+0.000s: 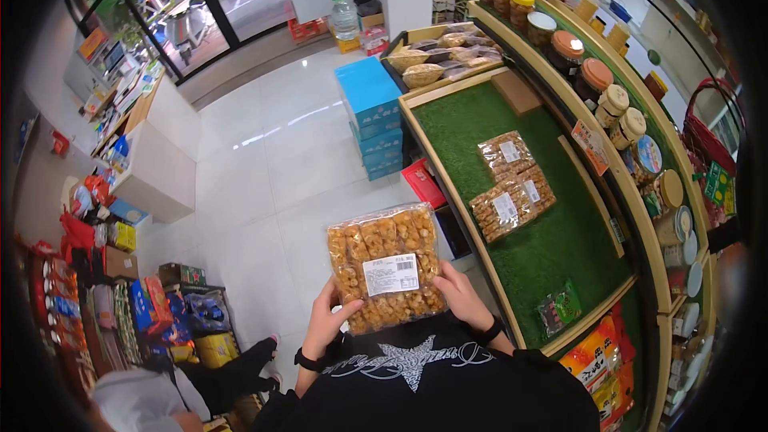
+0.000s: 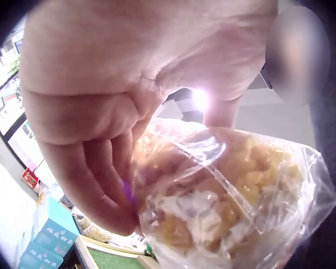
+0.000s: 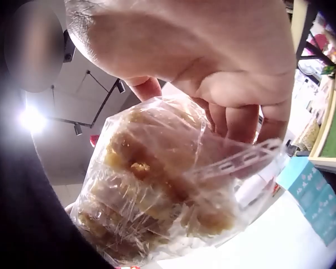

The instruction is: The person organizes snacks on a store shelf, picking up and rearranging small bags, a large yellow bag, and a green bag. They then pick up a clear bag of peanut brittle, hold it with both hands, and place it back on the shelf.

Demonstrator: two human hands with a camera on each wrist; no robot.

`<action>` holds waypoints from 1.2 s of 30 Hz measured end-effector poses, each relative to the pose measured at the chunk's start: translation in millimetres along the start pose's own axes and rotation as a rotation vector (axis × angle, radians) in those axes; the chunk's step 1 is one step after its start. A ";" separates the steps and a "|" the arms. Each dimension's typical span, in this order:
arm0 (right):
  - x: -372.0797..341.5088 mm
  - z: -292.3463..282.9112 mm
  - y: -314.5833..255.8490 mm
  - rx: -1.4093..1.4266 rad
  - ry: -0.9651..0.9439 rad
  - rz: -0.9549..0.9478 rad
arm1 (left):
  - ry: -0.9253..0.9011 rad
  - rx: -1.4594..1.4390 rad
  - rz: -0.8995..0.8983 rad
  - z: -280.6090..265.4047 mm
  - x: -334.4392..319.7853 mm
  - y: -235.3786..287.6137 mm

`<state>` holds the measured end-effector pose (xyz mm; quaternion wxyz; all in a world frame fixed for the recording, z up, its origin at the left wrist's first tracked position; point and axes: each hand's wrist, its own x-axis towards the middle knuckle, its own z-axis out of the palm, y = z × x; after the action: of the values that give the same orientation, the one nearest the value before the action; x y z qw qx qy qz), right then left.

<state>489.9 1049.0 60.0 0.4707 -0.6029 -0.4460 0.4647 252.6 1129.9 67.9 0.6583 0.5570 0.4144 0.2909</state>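
A clear plastic pack of golden-brown snack pieces (image 1: 384, 236) with a white printed label is held up in front of the body in the head view. My left hand (image 1: 326, 322) grips its lower left edge, thumb on the front face. The right hand (image 1: 466, 298) grips the lower right edge. In the left wrist view the left fingers curl behind the crinkled pack (image 2: 229, 196), and the left hand (image 2: 112, 106) fills the top. The right wrist view shows the right hand (image 3: 213, 67) with fingers behind the pack (image 3: 151, 174).
To the right, a green-lined display bin (image 1: 448, 120) holds several similar packs (image 1: 512, 204) and a small green packet (image 1: 560, 308). Jars line the shelf beyond. Blue boxes (image 1: 372, 112) are stacked beside the bin. Another person's leg (image 1: 232, 372) and packaged goods are at lower left.
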 end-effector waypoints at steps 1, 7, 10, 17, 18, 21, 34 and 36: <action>11.0 -6.7 1.4 0.004 0.016 -0.045 | -0.005 0.026 0.041 2.0 15.5 2.9; 63.7 -55.9 10.1 0.014 0.135 -0.107 | -0.117 0.074 0.089 30.1 104.6 35.7; 78.3 -84.0 7.4 0.038 0.203 -0.112 | -0.187 0.146 0.112 49.9 143.7 47.6; 84.8 -120.7 0.9 0.001 0.482 0.081 | -0.456 0.415 0.254 82.2 241.4 42.6; 87.3 -121.3 9.8 0.017 0.528 0.087 | -0.505 0.424 0.249 88.5 257.5 42.4; 96.3 -121.4 38.1 -0.149 0.622 0.157 | -0.621 0.336 0.061 106.1 301.4 42.6; 238.7 -133.0 194.3 0.125 1.076 0.546 | -1.220 0.306 -0.166 208.9 541.4 -83.3; 251.2 -135.1 219.1 0.099 1.096 0.558 | -1.270 0.244 -0.167 228.3 560.8 -118.7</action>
<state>687.1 1238.5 -173.6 0.5197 -0.8254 0.0576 0.2129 715.0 1466.3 -163.8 0.7277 0.6572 0.0167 -0.1959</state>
